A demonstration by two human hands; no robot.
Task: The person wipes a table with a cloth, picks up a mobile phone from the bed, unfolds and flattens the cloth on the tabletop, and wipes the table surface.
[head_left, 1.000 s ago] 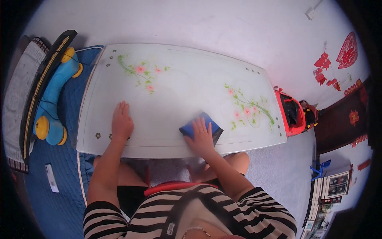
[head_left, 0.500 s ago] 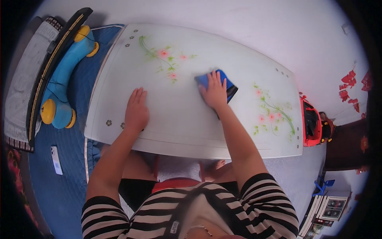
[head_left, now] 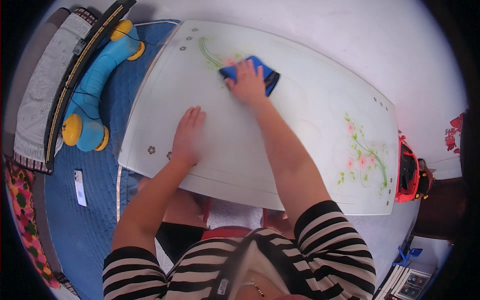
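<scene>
A pale, glossy table (head_left: pixel 300 135) with printed pink flowers and green stems lies before me. My right hand (head_left: pixel 249 85) presses a folded blue cloth with black edges (head_left: pixel 270 79) onto its far left part. Fingers are spread over the cloth, which covers part of the far floral print (head_left: pixel 212 56). Flat on the near left of the tabletop rests my left hand (head_left: pixel 189 135), fingers stretched out with nothing in them; its wrist side is blurred.
Left of the table, a blue quilted cover (head_left: pixel 60 220) bears a blue-and-yellow toy-like piece (head_left: pixel 95 85), a long black bar (head_left: pixel 75 75) and a phone (head_left: pixel 80 188). A red object (head_left: pixel 407 170) stands beyond the table's right edge. A wall (head_left: pixel 350 35) runs along the far side.
My right hand has slid the blue cloth left and away from me, onto the left floral print. The left hand stays near its place on the table. The whole view has shifted slightly.
</scene>
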